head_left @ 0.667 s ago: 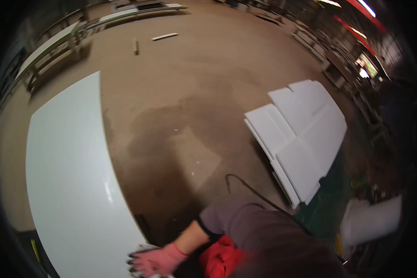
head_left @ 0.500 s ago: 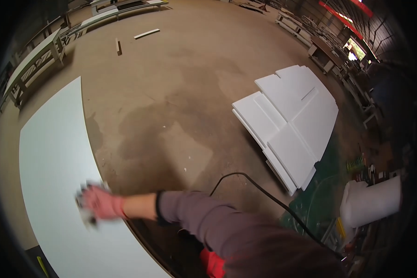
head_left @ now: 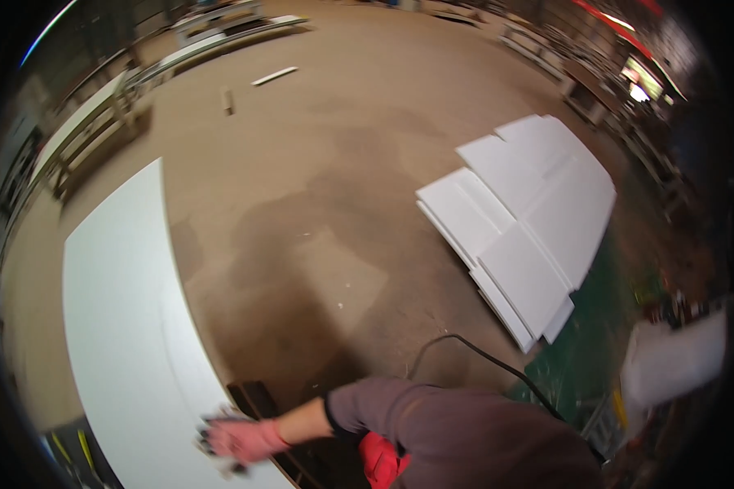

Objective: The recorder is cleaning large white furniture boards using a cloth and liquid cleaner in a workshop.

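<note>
My right hand [head_left: 240,440], in a pinkish-red glove with dark fingertips, presses down on the near part of a long white board [head_left: 130,310]. Its fingers are curled over a pale, flattish thing [head_left: 224,464] that shows past both sides of the hand; blur hides what kind it is. A faint dark curved line runs along the board's surface. My grey-brown sleeve reaches across from the lower right. Under that arm a bright red patch [head_left: 381,460] shows, and I cannot tell what it is. My left hand is not seen.
White panels [head_left: 530,220] lie stacked at the right on a green sheet [head_left: 591,326]. A black cable [head_left: 497,363] runs beside my arm. A white roll [head_left: 677,359] stands far right. Workbenches [head_left: 81,130] line the left, and two strips, one a white strip [head_left: 275,76], lie on the floor.
My right hand has slid along the board toward me and to the right, with the pale thing still under it. The whole view has shifted slightly.
</note>
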Motion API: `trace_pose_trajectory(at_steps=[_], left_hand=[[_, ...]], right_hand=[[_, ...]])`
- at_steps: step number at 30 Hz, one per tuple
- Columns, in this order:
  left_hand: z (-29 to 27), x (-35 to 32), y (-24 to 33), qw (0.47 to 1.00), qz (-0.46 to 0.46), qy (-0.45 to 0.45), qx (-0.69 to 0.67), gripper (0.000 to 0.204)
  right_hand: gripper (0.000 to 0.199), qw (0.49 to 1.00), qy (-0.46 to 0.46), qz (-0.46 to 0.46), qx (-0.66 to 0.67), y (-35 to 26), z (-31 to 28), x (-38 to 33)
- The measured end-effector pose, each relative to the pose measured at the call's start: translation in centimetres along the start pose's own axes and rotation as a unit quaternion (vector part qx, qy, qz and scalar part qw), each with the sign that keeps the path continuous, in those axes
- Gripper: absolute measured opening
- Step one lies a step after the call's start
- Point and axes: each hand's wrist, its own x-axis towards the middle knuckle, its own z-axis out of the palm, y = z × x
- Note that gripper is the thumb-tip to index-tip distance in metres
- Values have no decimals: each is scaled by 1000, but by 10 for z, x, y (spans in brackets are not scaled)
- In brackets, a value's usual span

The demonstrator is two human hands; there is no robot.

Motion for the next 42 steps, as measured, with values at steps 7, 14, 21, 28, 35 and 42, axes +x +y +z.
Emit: trace_pose_trajectory(at_steps=[7,14,21,28,35,42], left_hand=[[-23,-150,49,983,-113,116,-89,98],[-29,-268,67,959,-271,40,-70,86],[-6,-370,31,916,-391,-89,-4,90],[17,-365,-10,906,-401,-64,117,94],[24,-368,-19,919,-393,-28,0,85],[12,-365,-15,923,-385,-14,-15,81]], right_hand=[[28,921,-390,6,5,-189,100,-174],[33,702,-391,515,300,-206,5,-207],[30,805,-70,515,287,-191,-77,-153],[34,865,68,477,140,-198,-84,-65],[60,798,-416,154,-408,-202,24,-70],[54,712,-154,183,-660,-94,-69,10]])
